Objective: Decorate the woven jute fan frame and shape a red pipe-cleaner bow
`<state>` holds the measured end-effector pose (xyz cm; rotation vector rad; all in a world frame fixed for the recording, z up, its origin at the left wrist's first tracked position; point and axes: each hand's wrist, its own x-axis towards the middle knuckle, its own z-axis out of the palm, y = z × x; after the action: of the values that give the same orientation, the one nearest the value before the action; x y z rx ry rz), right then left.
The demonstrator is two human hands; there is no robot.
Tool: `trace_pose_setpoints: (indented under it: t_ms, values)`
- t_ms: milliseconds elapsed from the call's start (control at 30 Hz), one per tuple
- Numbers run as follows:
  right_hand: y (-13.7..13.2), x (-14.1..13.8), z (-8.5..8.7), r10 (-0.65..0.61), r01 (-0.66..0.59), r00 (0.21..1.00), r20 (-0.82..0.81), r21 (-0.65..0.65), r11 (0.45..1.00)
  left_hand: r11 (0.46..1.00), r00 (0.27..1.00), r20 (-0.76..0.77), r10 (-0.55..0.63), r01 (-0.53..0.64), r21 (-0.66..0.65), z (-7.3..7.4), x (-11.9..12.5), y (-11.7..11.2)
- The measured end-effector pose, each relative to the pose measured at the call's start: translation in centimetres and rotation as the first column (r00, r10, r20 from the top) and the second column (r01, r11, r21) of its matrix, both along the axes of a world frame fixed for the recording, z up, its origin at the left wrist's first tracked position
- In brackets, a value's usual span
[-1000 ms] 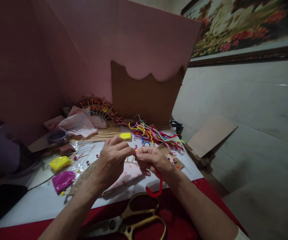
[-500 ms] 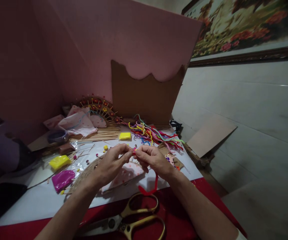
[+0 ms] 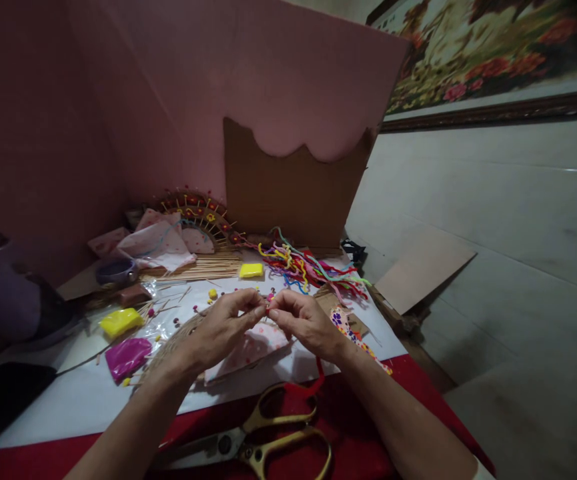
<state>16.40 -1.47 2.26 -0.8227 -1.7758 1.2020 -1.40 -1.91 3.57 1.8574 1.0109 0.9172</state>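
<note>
My left hand (image 3: 231, 323) and my right hand (image 3: 308, 327) meet fingertip to fingertip above the middle of the table, both pinching. Between them shows a small red bit of a fuzzy pipe cleaner (image 3: 313, 388); its long tail hangs below my right hand, over the scissors. Large scissors (image 3: 255, 453) with gold handles lie at the front edge, blades partly hidden by my left forearm. Under my hands rests a curved cardboard piece (image 3: 175, 347) with a pink-spotted fabric-covered part (image 3: 258, 347), partly covered by my left arm.
Behind lies a heap of coloured pipe cleaners (image 3: 313, 270). Left of it are a yellow clay packet (image 3: 251, 271), wooden sticks (image 3: 201, 269) and a decorated fan shape (image 3: 198, 213). Yellow (image 3: 122, 322) and magenta (image 3: 128, 360) packets lie left; cut cardboard (image 3: 293, 193) leans behind.
Both hands stay pinched together, with my right fingers shifted slightly. The red pipe cleaner's hanging tail has swung right and lower. More of the flower-patterned strip shows beside my right wrist.
</note>
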Motion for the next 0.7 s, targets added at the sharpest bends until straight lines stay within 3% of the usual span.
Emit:
trace_pose_setpoints:
  t_ms: [133, 333, 433, 567, 633, 700]
  values:
    - [0.4, 0.2, 0.0, 0.103, -0.138, 0.979, -0.174, -0.203, 0.970, 0.990, 0.986, 0.145, -0.078, 0.094, -0.109, -0.2, -0.2, 0.2]
    - [0.5, 0.2, -0.1, 0.023, -0.053, 0.985, -0.170, -0.175, 0.983, 0.990, 0.984, 0.156, -0.087, 0.103, -0.098, -0.2, -0.6, 0.3]
    - [0.5, 0.1, -0.2, -0.001, -0.020, 0.987, -0.162, -0.124, 0.992, 0.998, 0.994, 0.092, -0.058, 0.057, 0.018, -0.4, -0.7, 0.4]
    - [0.6, -0.1, -0.5, -0.048, 0.045, 0.990, -0.135, -0.024, 0.999, 0.981, 0.996, 0.054, 0.074, -0.083, 0.177, -0.5, -0.1, 0.3]
    - [0.4, 0.0, -0.5, -0.117, 0.129, 0.988, -0.101, 0.126, 0.984, 0.934, 0.984, 0.070, 0.165, -0.179, 0.310, -0.2, 0.2, 0.1]
    - [0.1, 0.0, -0.3, -0.212, 0.219, 0.976, -0.056, 0.317, 0.923, 0.819, 0.955, 0.097, 0.279, -0.290, 0.494, 0.2, 0.3, -0.2]
